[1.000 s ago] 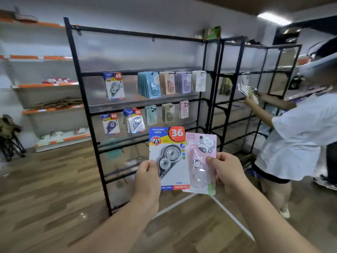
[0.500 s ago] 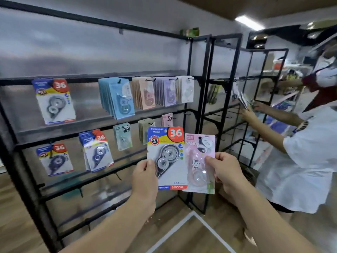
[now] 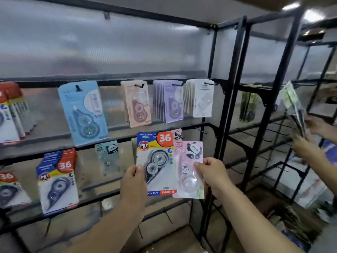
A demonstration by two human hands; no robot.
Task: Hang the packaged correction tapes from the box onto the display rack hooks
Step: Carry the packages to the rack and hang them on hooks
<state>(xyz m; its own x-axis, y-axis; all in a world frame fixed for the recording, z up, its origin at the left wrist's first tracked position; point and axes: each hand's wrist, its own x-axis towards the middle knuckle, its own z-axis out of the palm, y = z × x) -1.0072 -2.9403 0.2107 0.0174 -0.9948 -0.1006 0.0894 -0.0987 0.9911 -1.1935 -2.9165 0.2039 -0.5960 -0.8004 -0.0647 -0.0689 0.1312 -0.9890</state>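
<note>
Before the black metal display rack (image 3: 228, 99), your left hand (image 3: 134, 181) pinches a blue carded "36" correction tape (image 3: 156, 161), your right hand (image 3: 212, 173) a pink panda-print pack (image 3: 188, 170); a missed hook hole would likely drop either.

A translucent ribbed panel (image 3: 109, 52) is mounted behind the shelving. Dark green packets (image 3: 248, 106) are hung on the neighbouring black rack (image 3: 284, 70). At the right edge, a bundle of clear packets (image 3: 293, 106) is held by another person's hands (image 3: 306, 148). A ceiling light (image 3: 290, 6) is seen above.
</note>
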